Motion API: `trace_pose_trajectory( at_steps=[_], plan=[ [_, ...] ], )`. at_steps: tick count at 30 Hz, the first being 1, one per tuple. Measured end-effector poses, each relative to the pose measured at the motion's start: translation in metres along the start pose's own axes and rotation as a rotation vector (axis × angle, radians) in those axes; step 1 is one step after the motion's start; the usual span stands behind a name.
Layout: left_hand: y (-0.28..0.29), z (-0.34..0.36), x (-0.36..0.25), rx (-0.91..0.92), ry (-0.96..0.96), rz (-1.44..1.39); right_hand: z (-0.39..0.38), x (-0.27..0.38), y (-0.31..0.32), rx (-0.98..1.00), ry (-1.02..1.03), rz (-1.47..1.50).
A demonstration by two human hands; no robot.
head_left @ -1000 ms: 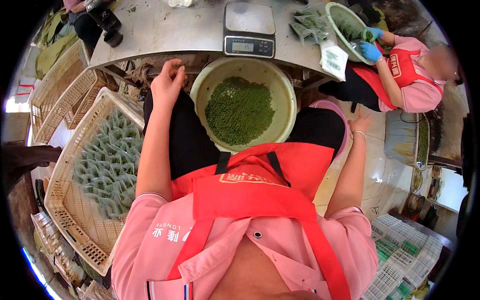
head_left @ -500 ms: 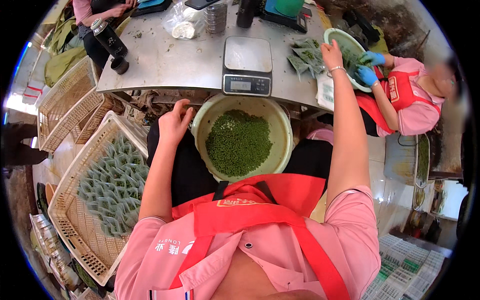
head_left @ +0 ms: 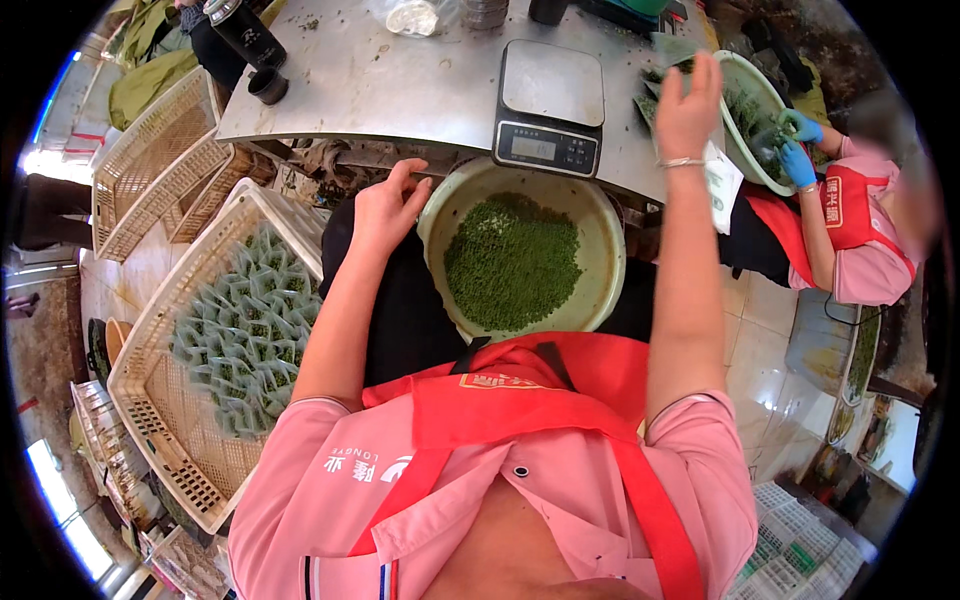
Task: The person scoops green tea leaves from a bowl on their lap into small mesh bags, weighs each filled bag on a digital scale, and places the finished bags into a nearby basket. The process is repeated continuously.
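My left hand (head_left: 393, 207) hovers by the left rim of a pale green basin (head_left: 432, 235), its fingers loosely bent and apart, holding nothing. Small green peppercorn-like grains (head_left: 512, 262) are heaped inside that basin, between my knees. Over the right end of the metal table, my right hand (head_left: 690, 108) is raised with fingers stretched upward and slightly blurred. Filled clear bags (head_left: 648, 105) lie just beside it, partly hidden by the hand; no bag shows in its grasp. A digital scale (head_left: 552, 80) with a bare plate stands at the table's near edge, behind the basin.
To my left, a cream plastic crate (head_left: 150, 400) holds many filled bags (head_left: 245, 345). Another crate (head_left: 150, 150) stands beyond it. At right, a co-worker's blue-gloved hands (head_left: 797, 150) work in a tub (head_left: 735, 75) of greens. A black flask (head_left: 245, 35) and a cup (head_left: 267, 86) stand on the table (head_left: 400, 95).
The view has shifted, so the table and basin sit farther right and higher. My right hand has drawn back from the co-worker's tub rim to the bags. My left hand keeps beside the basin.
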State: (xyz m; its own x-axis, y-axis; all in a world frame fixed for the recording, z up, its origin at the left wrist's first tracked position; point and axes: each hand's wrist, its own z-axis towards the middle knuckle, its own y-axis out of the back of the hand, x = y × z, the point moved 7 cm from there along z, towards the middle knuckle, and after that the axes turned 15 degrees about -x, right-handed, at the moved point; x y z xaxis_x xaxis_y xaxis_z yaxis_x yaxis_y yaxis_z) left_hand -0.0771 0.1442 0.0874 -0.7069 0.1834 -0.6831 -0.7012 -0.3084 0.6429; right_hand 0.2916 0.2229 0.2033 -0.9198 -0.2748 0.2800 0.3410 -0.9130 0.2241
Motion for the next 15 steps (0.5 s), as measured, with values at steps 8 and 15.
trace_pose_trajectory(
  at_steps=[8, 15],
  plan=[
    [0.005, -0.008, -0.001, -0.025, -0.098, 0.011, -0.099, 0.085, 0.014, 0.172, -0.037, 0.132],
    [-0.003, -0.013, -0.005, -0.030, -0.173, 0.014, -0.247, 0.118, 0.049, 0.739, -0.348, 0.261]
  ],
)
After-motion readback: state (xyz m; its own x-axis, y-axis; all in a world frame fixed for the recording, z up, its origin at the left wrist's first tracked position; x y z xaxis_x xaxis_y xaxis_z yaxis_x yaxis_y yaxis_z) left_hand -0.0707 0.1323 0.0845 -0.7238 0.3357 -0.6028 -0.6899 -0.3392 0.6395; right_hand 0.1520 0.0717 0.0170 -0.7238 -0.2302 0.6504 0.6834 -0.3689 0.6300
